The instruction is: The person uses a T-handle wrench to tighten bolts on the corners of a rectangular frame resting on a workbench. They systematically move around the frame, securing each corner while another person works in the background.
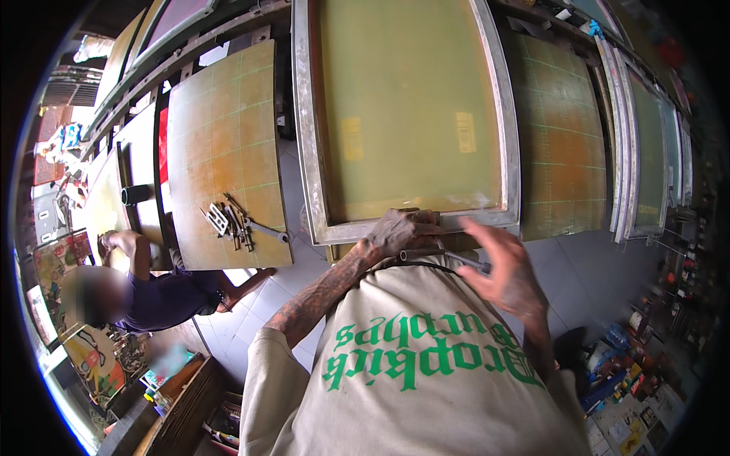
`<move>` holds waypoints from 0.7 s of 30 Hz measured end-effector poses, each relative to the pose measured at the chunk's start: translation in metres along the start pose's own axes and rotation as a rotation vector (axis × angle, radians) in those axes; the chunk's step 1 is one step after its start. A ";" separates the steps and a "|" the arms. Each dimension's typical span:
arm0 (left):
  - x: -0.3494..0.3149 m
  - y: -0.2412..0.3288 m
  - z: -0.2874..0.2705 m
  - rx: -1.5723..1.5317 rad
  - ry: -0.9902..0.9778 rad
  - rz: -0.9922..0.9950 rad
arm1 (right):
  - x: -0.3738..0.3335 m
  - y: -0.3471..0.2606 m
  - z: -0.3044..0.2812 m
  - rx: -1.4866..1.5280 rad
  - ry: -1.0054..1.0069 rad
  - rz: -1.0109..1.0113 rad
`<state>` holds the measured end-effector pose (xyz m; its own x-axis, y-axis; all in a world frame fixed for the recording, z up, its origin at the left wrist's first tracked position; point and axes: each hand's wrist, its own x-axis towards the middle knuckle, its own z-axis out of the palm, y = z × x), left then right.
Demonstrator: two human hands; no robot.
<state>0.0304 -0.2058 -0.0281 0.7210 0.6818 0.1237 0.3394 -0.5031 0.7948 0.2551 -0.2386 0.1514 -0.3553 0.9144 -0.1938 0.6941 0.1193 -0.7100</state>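
A large screen-printing frame (506, 114) with a pale metal rim and yellow-green mesh lies in front of me. My left hand (403, 232) is closed at the middle of its near bar, knuckles up; what the curled fingers hold is hidden. To the right, my right hand (503, 272) is slightly blurred, with thumb and fingers spread apart near the frame's corner. A grey metal tubular wrench (441, 256) with a round open end lies between the hands, close to my shirt. Its far end reaches the right thumb, and no finger visibly wraps round it.
Left of the frame, a stained board (220, 152) carries several wrenches and metal parts (239, 223). Another board (563, 144) and leaning screen frames (646, 152) stand at the right. A person in dark clothing (171, 300) works at the left. Clutter (623, 365) sits at lower right.
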 end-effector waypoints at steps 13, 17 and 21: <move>0.004 -0.008 0.003 -0.005 -0.046 0.041 | -0.025 0.032 0.147 1.003 0.336 0.497; 0.004 -0.004 0.003 -0.036 -0.095 -0.008 | -0.015 0.020 0.144 1.141 0.330 0.733; -0.001 -0.007 0.005 -0.025 -0.083 0.018 | -0.009 0.015 0.132 1.800 0.327 0.730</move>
<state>0.0307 -0.2056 -0.0367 0.7745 0.6262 0.0894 0.3116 -0.5007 0.8076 0.1858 -0.2961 0.0533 -0.0896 0.6481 -0.7562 -0.7771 -0.5204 -0.3539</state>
